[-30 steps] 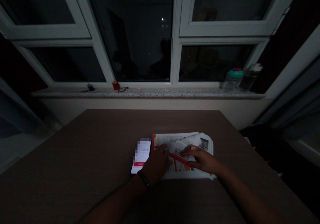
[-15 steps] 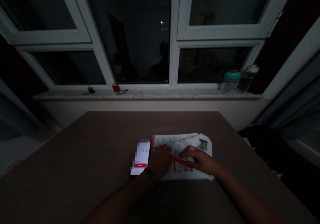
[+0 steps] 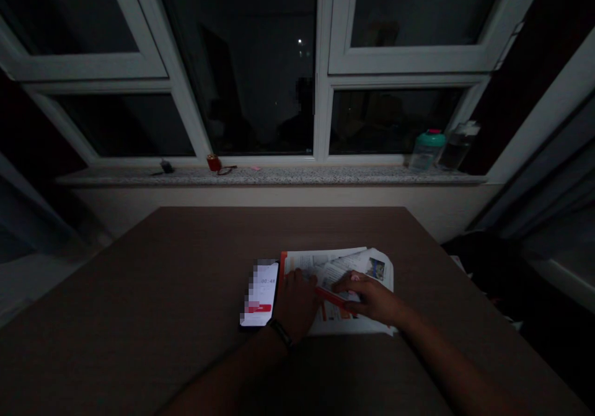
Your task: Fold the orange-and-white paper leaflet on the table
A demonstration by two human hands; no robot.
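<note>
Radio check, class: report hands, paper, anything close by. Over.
Left hand on printed paper. Right hand at its red strip. Lit phone beside left hand.

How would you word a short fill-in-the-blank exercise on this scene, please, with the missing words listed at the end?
As seen in the picture, the lit phone lies just to the ____ of the printed paper. The strip showing between the left hand and the right hand is coloured ____. The turquoise-lidded bottle stands near the ____ end of the windowsill.

Missing words: left; red; right.
</note>
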